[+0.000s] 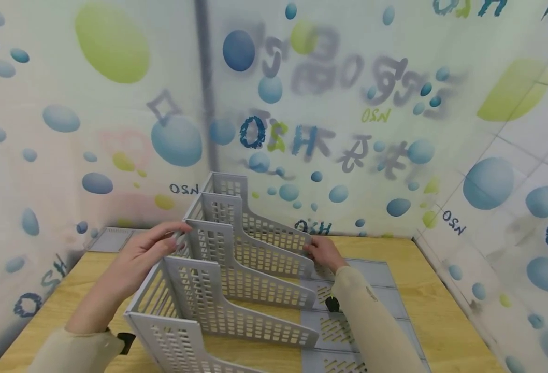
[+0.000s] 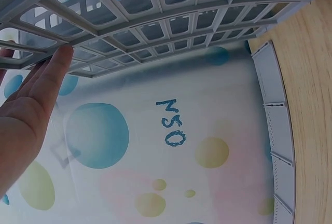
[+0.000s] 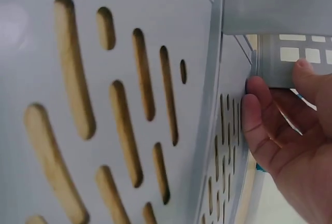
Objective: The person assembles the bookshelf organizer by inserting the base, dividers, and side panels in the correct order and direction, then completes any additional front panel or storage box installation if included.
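A grey plastic file rack [image 1: 264, 282] with several perforated dividers stands on the wooden table. My left hand [image 1: 145, 254] grips the upper edge of its slatted back. In the left wrist view, a straight finger of the left hand [image 2: 39, 97] lies along the lattice [image 2: 145, 24], with another fingertip behind the bars. At the front end of the farthest divider [image 1: 278, 233], my right hand [image 1: 326, 252] pinches the low corner. The right wrist view has the thumb of that hand [image 3: 306, 125] against the divider's face, its other fingers bent beside the slotted grey base panel [image 3: 135, 99].
Flat grey panels [image 1: 376, 272] extend along the table [image 1: 442, 290] in front of the dividers, to the right in the head view. Another flat grey piece [image 1: 111, 240] lies at the back left. Patterned sheeting [image 1: 339, 197] hangs close around the table.
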{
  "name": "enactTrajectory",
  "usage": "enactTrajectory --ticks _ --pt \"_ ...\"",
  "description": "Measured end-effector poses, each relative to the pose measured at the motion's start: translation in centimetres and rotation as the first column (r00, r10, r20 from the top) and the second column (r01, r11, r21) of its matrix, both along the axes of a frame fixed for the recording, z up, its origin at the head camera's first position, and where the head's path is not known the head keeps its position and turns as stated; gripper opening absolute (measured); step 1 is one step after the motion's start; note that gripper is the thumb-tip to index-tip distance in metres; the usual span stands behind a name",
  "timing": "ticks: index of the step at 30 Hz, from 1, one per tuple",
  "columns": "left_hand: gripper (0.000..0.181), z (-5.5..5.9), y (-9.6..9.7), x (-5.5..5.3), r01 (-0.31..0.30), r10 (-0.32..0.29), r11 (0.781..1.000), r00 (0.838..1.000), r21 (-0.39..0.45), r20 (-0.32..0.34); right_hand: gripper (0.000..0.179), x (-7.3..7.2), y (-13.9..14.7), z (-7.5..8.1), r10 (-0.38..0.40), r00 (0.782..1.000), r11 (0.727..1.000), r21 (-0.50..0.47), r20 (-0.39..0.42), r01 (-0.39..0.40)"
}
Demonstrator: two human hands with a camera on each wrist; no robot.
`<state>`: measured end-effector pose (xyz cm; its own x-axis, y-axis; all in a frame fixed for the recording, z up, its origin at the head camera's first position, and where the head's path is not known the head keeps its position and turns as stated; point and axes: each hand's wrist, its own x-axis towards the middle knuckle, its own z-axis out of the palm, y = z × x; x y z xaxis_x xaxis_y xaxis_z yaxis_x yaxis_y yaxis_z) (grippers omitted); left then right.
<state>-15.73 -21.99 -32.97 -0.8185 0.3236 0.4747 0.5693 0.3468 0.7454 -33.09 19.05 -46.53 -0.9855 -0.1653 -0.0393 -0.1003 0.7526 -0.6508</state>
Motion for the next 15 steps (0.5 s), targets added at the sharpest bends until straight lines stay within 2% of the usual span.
enactTrajectory --ticks 6,15 --pt "0.036 -0.04 0.2 -0.03 -0.007 0.007 1.0 1.0 0.004 0.003 0.019 0.2 0.29 -0.1 0.02 0.999 0.999 0.033 -0.033 -0.019" --pt "0.035 0.07 0.0 -0.08 0.029 -0.03 1.0 0.999 0.008 0.045 0.019 0.16 0.13 0.02 0.057 0.997 0.998 0.037 -0.054 -0.055"
